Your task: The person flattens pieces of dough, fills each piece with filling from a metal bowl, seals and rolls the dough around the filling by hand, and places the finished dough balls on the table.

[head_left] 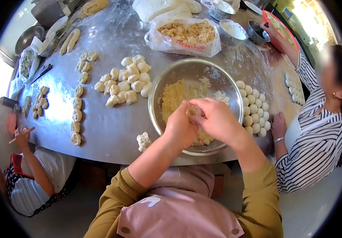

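Observation:
Over a steel bowl (pixel 155 115) my left hand (pixel 181 125) and my right hand (pixel 214 119) meet, fingers closed round something small and pale that they mostly hide. Inside the bowl lie yellow crumbly filling (pixel 172 97) and some whitish crumbs (pixel 222 96). Left of the bowl sits a cluster of pale dough pieces (pixel 133 78). Rows of smooth round dough balls (pixel 255 109) stand close to its right side. A small lumpy white piece (pixel 143 141) rests on the table by my left forearm.
On the steel table (pixel 111 123) are a column of filled dough pieces (pixel 77 116), a bag of brown crumbs (pixel 187 33) and a large dough mass (pixel 159 8). A striped-shirted co-worker (pixel 314 127) reaches toward a red basin (pixel 286 31). Another person's hand (pixel 21 139) holds a stick at left.

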Motion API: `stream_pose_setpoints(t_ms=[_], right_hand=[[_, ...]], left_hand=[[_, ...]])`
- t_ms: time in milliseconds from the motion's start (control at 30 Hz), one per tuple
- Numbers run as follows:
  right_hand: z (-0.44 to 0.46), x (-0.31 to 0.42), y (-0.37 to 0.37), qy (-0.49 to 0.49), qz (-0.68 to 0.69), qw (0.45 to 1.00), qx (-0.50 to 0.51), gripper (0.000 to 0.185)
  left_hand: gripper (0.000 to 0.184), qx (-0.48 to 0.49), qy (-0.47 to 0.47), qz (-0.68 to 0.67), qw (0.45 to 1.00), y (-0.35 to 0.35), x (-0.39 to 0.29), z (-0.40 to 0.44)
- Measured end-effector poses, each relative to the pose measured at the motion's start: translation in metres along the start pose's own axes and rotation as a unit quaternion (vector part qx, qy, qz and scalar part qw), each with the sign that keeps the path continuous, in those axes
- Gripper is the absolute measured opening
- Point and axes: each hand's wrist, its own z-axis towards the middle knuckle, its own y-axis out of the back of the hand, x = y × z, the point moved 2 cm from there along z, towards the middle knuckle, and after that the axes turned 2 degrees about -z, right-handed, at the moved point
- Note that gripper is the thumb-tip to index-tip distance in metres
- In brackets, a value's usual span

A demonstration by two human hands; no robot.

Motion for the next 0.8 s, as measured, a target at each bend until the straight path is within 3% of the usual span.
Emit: stream_pose_setpoints(t_ms=[100,333,533,633,733,800], right_hand=[[-0.004,0.003,-0.001,0.000,0.038,0.997,-0.060,0.030],[-0.004,-0.003,-0.014,0.024,0.031,0.995,-0.088,0.028],[-0.007,-0.004,-0.006,0.011,0.090,0.987,-0.133,0.022],[-0.009,-0.006,-0.008,0.006,0.086,0.987,-0.132,0.022],[-0.007,-0.003,-0.012,0.014,0.071,0.987,-0.146,0.024],[-0.005,-0.004,-0.015,0.014,0.069,0.986,-0.152,0.026]], left_hand=[[0.035,0.006,-0.012,0.026,1.000,-0.007,-0.006,-0.010],[0.028,-0.001,-0.066,0.028,0.997,-0.001,0.001,-0.001],[0.023,0.081,-0.027,-0.019,0.996,-0.001,-0.011,-0.007],[0.023,0.059,-0.011,-0.004,0.998,-0.004,-0.009,-0.005],[0.022,0.011,-0.073,0.049,0.996,-0.008,-0.002,-0.008],[0.023,0.034,-0.063,0.038,0.997,-0.003,-0.004,-0.002]])
